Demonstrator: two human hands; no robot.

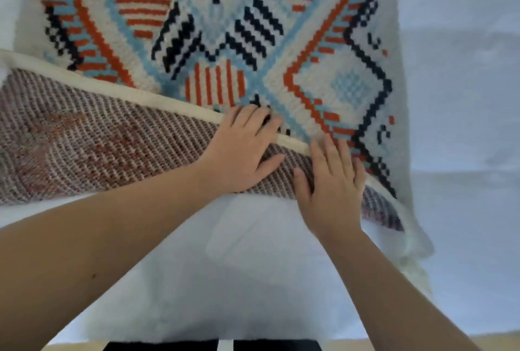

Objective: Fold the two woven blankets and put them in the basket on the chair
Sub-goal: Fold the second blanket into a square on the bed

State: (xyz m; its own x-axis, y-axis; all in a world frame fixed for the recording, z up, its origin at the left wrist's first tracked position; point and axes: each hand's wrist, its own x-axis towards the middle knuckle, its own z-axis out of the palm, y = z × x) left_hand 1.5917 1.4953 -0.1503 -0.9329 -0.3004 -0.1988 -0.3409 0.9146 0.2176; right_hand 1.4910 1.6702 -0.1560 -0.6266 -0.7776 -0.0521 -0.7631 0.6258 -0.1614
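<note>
Woven blanket [213, 18] w/ orange, navy & light-blue geometric pattern lies spread over a white bed [253, 280], filling the far part of the view. Its near edge is turned back onto itself, showing the brownish-grey underside [98, 148] & a cream border strip [140, 94] running diagonally across the blanket. Left hand [242, 151] rests flat on the folded flap at the border, fingers straight & spread, tips reaching onto the patterned face. Right hand [332, 182] lies just beside it, also flat & wide, fingers over the border, thumb on the underside. Neither hand grips anything. White fringe [413, 246] hangs at the blanket's right edge.
</note>
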